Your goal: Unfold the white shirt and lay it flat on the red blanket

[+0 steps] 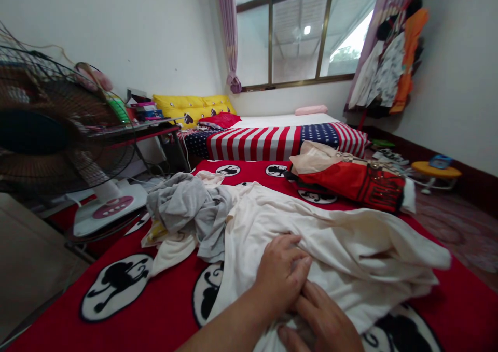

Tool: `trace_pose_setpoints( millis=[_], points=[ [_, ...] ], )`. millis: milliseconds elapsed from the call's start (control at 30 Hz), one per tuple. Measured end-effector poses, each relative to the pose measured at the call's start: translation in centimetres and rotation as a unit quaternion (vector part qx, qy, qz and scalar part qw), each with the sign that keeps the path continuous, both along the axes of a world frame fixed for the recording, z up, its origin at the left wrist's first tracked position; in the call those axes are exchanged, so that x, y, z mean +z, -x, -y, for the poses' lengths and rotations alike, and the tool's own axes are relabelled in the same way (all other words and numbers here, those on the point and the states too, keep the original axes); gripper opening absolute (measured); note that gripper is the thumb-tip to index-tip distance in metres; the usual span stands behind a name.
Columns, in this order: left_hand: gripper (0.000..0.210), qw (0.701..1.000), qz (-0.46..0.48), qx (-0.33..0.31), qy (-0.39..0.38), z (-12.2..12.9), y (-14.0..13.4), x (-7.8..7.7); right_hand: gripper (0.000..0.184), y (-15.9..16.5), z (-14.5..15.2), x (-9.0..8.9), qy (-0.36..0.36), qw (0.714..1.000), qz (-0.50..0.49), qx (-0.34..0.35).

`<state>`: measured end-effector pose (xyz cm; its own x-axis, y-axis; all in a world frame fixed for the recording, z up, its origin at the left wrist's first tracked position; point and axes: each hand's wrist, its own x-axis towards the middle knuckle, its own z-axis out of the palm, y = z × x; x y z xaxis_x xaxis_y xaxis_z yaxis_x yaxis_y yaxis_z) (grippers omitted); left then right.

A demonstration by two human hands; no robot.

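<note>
A large cream garment (330, 238) lies crumpled across a red blanket (163, 310) with black-and-white round motifs. My left hand (282, 277) rests flat on the garment near its lower edge, fingers close together. Just below it, my right hand (322, 323) lies on the same cloth, its fingers touching the left hand's fingertips. Whether either hand pinches the fabric is not visible. A grey garment (190, 207) is bunched up to the left of the cream one.
A standing fan (50, 134) is at the left. A red bag (358, 181) lies behind the clothes. Beyond it are a stars-and-stripes cover (272, 139), yellow pillows (190, 106), a window and hanging clothes (392, 67). A small yellow stool (436, 171) stands at right.
</note>
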<state>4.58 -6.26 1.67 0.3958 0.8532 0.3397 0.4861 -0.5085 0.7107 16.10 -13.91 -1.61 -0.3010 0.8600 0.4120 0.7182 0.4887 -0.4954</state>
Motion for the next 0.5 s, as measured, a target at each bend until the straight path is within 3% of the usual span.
trace_pose_setpoints(
  millis=[500],
  points=[
    [0.018,1.000,-0.002,0.001,-0.001,0.06,0.00,0.00,0.034,-0.79,-0.43,-0.14,-0.040,0.997,0.057,0.021]
  ],
)
